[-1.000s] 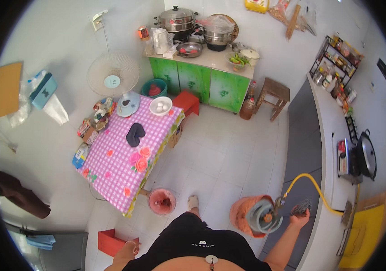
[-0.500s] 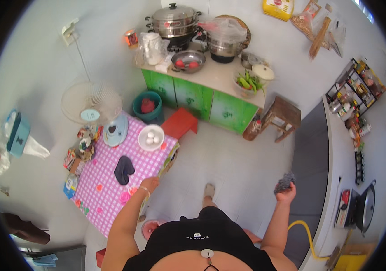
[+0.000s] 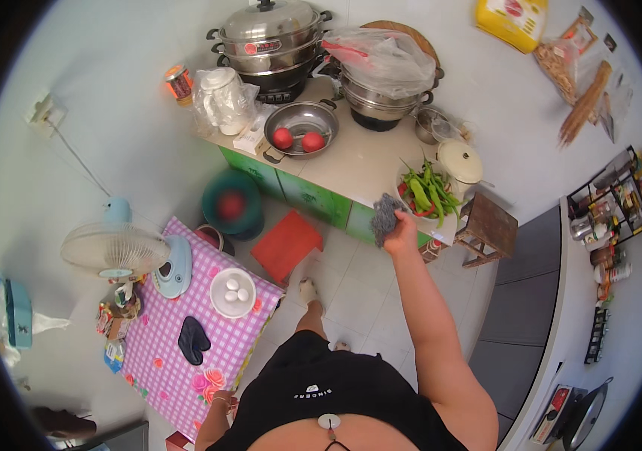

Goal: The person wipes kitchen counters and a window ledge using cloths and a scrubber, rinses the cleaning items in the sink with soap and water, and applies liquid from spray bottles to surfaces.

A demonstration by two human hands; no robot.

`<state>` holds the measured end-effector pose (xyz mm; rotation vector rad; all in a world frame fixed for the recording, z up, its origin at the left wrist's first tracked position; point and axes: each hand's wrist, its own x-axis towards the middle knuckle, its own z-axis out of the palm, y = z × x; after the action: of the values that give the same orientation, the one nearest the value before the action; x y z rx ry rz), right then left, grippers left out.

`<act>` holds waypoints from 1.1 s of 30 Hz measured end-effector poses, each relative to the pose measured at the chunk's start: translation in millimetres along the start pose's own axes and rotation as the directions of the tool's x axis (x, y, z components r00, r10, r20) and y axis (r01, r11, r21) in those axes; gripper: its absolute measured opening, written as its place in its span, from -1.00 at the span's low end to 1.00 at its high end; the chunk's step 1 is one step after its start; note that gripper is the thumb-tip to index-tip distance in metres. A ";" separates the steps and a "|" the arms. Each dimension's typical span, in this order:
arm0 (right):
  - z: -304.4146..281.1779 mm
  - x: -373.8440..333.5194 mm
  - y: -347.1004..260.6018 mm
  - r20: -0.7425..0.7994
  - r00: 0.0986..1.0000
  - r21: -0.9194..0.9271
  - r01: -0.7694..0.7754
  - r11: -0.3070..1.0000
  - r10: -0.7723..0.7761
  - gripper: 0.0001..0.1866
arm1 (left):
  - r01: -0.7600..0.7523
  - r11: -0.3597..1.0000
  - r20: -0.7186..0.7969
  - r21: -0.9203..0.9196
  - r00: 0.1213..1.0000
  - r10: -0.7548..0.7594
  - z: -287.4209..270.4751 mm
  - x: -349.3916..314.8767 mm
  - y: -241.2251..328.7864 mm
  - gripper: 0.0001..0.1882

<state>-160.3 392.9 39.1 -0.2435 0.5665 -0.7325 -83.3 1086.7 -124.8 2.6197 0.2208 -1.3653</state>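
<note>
My right hand (image 3: 402, 231) is closed on a crumpled grey cloth (image 3: 387, 218), held out at the front edge of the counter (image 3: 362, 158). Just beyond it stands a clear bowl of green peppers (image 3: 427, 192). Farther left on the counter, a steel pan (image 3: 297, 113) holds two tomatoes (image 3: 312, 142). Low by the near edge of the checked table (image 3: 174, 346) is my left hand (image 3: 223, 401); its fingers are too small and partly hidden to read. A white bowl (image 3: 216, 295) with several eggs and a dark folded item (image 3: 194, 340) lie on that table.
An electric fan (image 3: 174, 267) stands on the table. On the floor are a red stool (image 3: 287, 242) and a green bucket (image 3: 249, 225). A wooden stool (image 3: 490, 225) sits right of the counter. Steamers (image 3: 268, 56) line the back wall; a wok (image 3: 587, 413) is at the right.
I have stepped nearer the counter. My right hand has swung forward and left with the grey cloth, from beside my body to the counter edge. My left hand has dropped back.
</note>
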 end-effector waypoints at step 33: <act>-13.1 344.3 20.0 0.524 0.827 -0.532 0.131 -0.837 -0.203 -0.52 | -0.105 0.878 0.208 -0.467 0.952 0.224 -94.1 88.7 319.8 -0.80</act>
<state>51.1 169.8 -117.9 -2.8114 1.1730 -0.3507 109.9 801.1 -116.1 2.0120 0.2355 -1.3791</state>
